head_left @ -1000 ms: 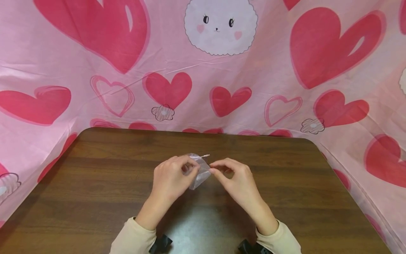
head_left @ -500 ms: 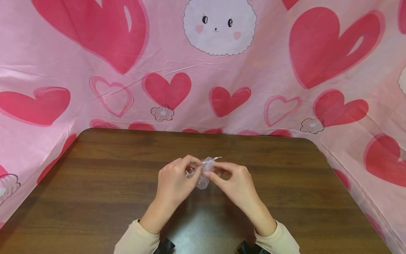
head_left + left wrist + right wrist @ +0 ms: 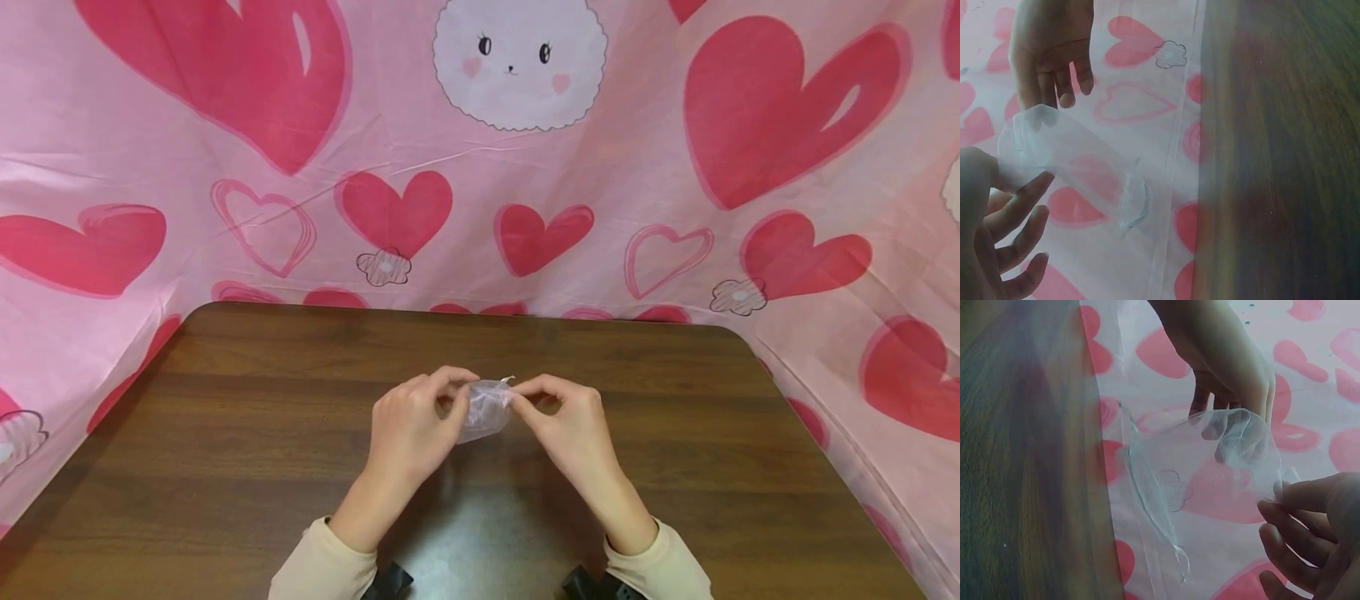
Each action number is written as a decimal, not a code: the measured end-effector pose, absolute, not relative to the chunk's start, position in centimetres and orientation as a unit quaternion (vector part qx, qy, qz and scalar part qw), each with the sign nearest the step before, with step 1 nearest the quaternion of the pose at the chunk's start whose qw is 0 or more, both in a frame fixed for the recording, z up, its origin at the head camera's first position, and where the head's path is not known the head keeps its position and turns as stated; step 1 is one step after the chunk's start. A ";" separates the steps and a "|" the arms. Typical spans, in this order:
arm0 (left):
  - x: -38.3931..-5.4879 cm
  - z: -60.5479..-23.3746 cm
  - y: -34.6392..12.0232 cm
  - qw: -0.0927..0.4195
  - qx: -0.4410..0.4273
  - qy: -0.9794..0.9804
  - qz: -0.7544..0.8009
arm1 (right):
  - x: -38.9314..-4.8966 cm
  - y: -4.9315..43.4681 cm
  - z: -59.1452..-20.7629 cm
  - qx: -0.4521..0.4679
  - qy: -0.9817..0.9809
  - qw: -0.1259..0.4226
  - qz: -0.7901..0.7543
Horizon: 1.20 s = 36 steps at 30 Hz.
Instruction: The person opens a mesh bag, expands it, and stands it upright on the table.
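A small sheer white organza pouch [image 3: 486, 412] hangs between both hands above the table. My left hand [image 3: 415, 425] pinches its left edge between thumb and forefinger. At the opposite edge, the thumb and forefinger of my right hand [image 3: 567, 421] pinch the fabric. In the right wrist view the pouch [image 3: 1210, 469] is spread out and see-through, and its gathered edge with a thin white drawstring [image 3: 1150, 494] points toward the table. The left wrist view shows the same pouch [image 3: 1079, 156] stretched between the two hands. Nothing can be seen inside it.
A dark brown wooden table [image 3: 262, 400] lies under the hands. Behind it and along its sides hangs a pink cloth [image 3: 480, 175] printed with red hearts. Black wrist devices [image 3: 592, 583] sit by the sleeve cuffs [image 3: 656, 567].
The pouch was spread, then bunched as both hands came together, and is now drawn out between them again. My right hand has shifted slightly right over the last half second.
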<state>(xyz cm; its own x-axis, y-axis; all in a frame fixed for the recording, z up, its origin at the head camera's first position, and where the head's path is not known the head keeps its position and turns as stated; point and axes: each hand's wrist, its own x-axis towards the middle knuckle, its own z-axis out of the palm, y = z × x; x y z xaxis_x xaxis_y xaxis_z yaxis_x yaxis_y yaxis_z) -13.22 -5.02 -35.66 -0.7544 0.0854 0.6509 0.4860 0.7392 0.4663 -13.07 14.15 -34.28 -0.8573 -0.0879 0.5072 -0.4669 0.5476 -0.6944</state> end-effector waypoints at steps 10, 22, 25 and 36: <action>-13.2 -35.5 -5.2 0.248 -0.223 -0.870 -0.363 | -13.0 14.1 -34.0 0.181 -0.861 0.194 0.434; -13.3 -35.4 -5.4 0.283 -0.173 -0.867 -0.371 | -13.0 14.0 -34.2 0.235 -0.846 0.190 0.440; -13.2 -35.4 -5.3 0.287 -0.173 -0.865 -0.374 | -13.0 14.0 -34.2 0.236 -0.845 0.178 0.446; -13.2 -35.4 -5.3 0.290 -0.180 -0.865 -0.367 | -13.0 14.0 -34.3 0.225 -0.849 0.190 0.439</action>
<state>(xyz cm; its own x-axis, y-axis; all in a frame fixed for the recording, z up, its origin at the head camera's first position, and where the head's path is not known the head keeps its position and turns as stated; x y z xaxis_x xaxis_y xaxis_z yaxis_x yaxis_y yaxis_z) -13.18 -5.25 -35.38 -0.7670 0.0977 0.6342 0.5237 0.6663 0.5308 -13.04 13.99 -34.27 -0.8267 -0.2150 0.5199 -0.5484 0.5138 -0.6597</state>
